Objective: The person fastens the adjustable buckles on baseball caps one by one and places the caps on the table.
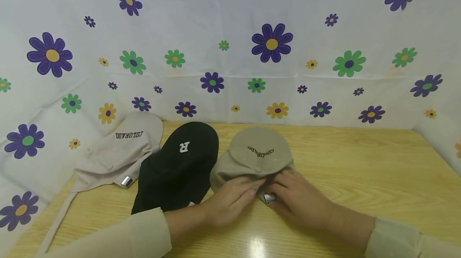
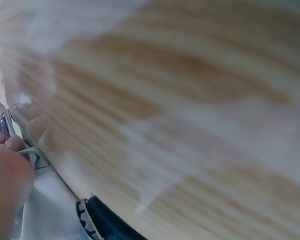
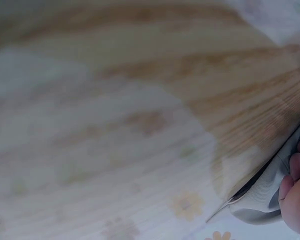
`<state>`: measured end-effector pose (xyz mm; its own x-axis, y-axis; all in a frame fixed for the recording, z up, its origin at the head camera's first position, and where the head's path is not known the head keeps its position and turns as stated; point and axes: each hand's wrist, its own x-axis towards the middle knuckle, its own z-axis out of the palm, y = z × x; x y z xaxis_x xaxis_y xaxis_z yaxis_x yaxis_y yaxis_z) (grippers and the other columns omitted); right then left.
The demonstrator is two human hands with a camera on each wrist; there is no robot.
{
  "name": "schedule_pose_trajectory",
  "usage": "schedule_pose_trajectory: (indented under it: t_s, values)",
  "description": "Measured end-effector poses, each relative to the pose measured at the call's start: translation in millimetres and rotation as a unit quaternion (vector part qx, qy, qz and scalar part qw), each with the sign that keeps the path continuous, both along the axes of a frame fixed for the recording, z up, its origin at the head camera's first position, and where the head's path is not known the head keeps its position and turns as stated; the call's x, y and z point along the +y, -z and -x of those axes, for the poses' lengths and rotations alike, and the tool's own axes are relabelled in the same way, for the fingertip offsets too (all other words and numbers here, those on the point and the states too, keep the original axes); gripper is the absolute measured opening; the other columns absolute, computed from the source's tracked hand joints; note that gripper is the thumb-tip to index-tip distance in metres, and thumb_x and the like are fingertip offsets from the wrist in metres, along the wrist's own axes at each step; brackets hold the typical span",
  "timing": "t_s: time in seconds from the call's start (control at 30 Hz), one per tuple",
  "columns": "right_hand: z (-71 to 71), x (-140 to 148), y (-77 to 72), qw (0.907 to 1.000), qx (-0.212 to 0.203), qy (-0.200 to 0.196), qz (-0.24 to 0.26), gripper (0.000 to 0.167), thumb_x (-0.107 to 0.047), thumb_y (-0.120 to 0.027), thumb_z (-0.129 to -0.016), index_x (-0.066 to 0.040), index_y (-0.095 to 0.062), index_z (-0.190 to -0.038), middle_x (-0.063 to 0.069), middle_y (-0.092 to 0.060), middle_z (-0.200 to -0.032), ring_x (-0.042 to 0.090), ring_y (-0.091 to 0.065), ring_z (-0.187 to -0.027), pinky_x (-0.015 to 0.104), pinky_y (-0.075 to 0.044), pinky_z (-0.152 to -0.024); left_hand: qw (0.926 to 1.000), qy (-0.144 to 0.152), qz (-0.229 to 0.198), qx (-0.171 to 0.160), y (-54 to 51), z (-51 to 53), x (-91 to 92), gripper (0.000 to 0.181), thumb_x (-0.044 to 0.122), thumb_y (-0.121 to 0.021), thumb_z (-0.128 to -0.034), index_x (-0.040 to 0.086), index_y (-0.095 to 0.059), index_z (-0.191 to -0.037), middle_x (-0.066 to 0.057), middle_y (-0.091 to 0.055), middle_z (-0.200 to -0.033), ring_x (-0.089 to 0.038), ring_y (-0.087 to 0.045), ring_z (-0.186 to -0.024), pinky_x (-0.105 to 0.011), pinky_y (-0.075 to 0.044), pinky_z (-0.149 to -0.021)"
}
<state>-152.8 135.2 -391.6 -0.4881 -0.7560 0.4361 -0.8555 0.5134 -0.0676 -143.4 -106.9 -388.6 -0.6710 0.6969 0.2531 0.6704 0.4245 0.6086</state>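
Note:
A khaki cap (image 1: pixel 260 140) with "COLORADO" lettering lies on the wooden table, its brim toward the back wall in the head view. At its rear edge, my left hand (image 1: pixel 230 201) pinches the cap's fabric between thumb and fingers. My right hand (image 1: pixel 300 200) grips the same rear edge from the other side, fingers curled, beside a metal buckle (image 1: pixel 269 198). The left wrist view shows my left hand (image 2: pixel 7 182) at the cap's strap. In the right wrist view, my right hand (image 3: pixel 296 202) holds the cap (image 3: pixel 257 202); its fingertips are partly cut off.
Left of the khaki cap lies a black cap (image 1: pixel 180 166) with a white "R". Further left is a pale pink "COLORADO" cap (image 1: pixel 129 146) with a loose strap (image 1: pixel 57 224). A flower-patterned cloth (image 1: pixel 223 18) hangs behind the table (image 1: pixel 378 170).

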Motion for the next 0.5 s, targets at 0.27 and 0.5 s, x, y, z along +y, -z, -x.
schedule_pose_trajectory:
  t_s: [0.27,0.5]
  values:
    - [3.3,-2,-4.0,0.9996,0.013,0.025,0.007,0.019,-0.027,-0.074,-0.087,-0.015,-0.069,-0.101,-0.007,-0.062,-0.104,0.013,-0.056,-0.103,0.037,-0.048,-0.093,0.9917,-0.049,-0.084,0.085,9.0,9.5,3.1,0.015,0.017,-0.065,-0.0956,0.012,-0.075,-0.106,0.005,-0.073,-0.096,-0.002,-0.062,-0.085,-0.016,-0.050,-0.076]
    - [-1.2,-1,-2.0,0.9993,0.012,0.028,0.020,0.017,-0.027,-0.074,-0.087,-0.017,-0.067,-0.098,-0.009,-0.061,-0.103,0.011,-0.055,-0.099,0.034,-0.048,-0.086,0.9840,-0.038,-0.086,0.152,15.0,3.5,3.3,0.016,0.001,-0.072,-0.0824,0.012,-0.063,-0.088,0.004,-0.068,-0.083,0.000,-0.059,-0.077,-0.010,-0.048,-0.071]
